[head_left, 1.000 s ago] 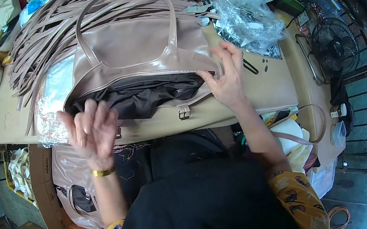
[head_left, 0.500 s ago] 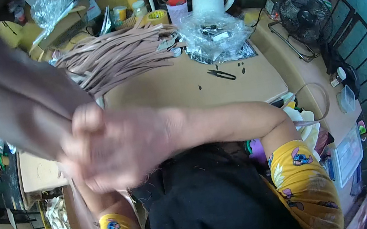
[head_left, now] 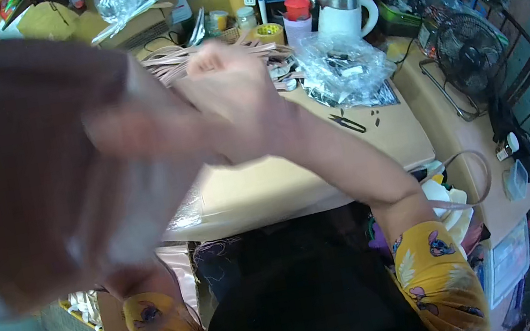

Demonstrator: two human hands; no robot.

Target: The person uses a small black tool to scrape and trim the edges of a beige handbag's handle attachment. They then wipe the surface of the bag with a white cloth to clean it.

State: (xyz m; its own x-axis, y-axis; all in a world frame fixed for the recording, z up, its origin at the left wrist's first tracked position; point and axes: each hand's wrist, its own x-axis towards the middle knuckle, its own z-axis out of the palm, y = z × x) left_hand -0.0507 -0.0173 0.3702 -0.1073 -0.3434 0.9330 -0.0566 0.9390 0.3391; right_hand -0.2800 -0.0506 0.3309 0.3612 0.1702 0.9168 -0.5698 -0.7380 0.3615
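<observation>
Head view: the bag (head_left: 31,164) fills the frame's left, blurred. The right hand (head_left: 236,103) meets its edge, fingers curled; whether they grip, I cannot tell. The left hand is hidden. Likely light, floppy, slick; that edge seems the surest hold.

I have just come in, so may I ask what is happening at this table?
A person with yellow patterned sleeves has a large brownish-pink bag held up at the left side. The right hand reaches across to it, but blur hides whether it grips. The left hand is hidden behind the bag. On the table lie black snips, crumpled clear plastic and thin pinkish strips.
</observation>
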